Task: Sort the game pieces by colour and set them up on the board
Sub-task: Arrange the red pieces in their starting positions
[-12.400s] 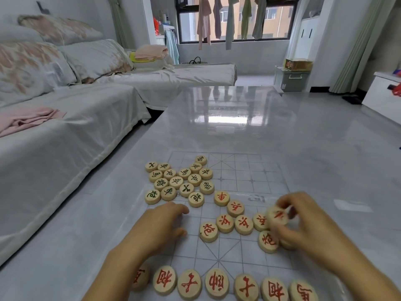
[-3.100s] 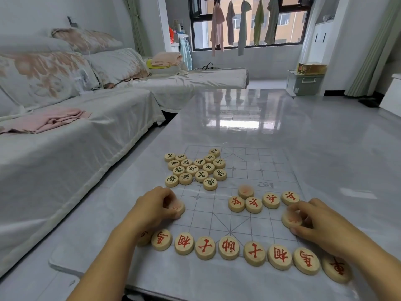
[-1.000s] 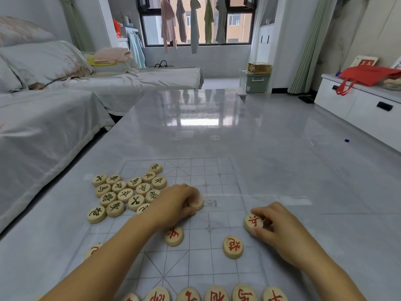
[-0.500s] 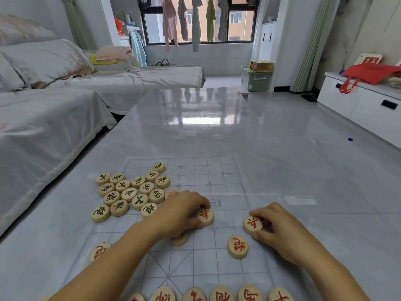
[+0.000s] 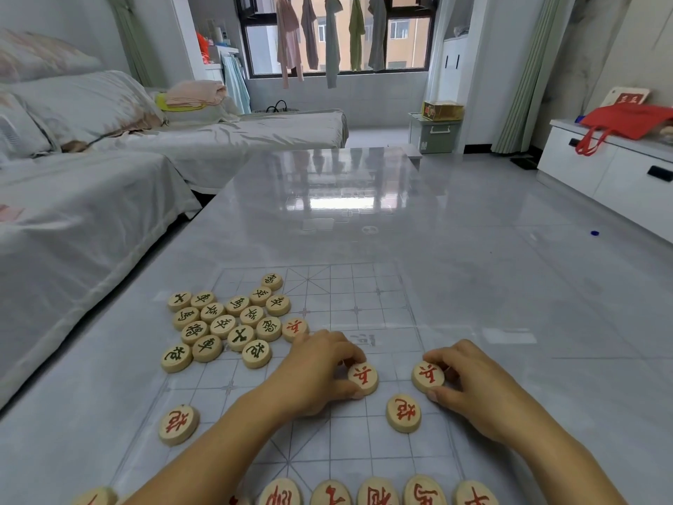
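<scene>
A clear board [image 5: 364,308] with a printed grid lies on the grey table. My left hand [image 5: 317,369] pinches a red-marked wooden piece [image 5: 362,377] on the grid. My right hand [image 5: 469,380] pinches another red-marked piece [image 5: 428,375] to its right. Between them, nearer me, sits a red piece [image 5: 403,412]. Another red piece [image 5: 178,423] lies at the board's left edge, and one red piece [image 5: 295,328] rests beside the cluster of dark-marked pieces [image 5: 225,322]. A row of red pieces [image 5: 377,492] lines the near edge.
The glossy grey table [image 5: 473,286] stretches far ahead and to the right. A covered sofa [image 5: 73,220] runs along the left side. A white cabinet with a red bag [image 5: 619,122] stands at the right wall.
My left hand has slid its red piece right and nearer on the grid, uncovering a red piece beside the dark cluster. My right hand stays on its piece.
</scene>
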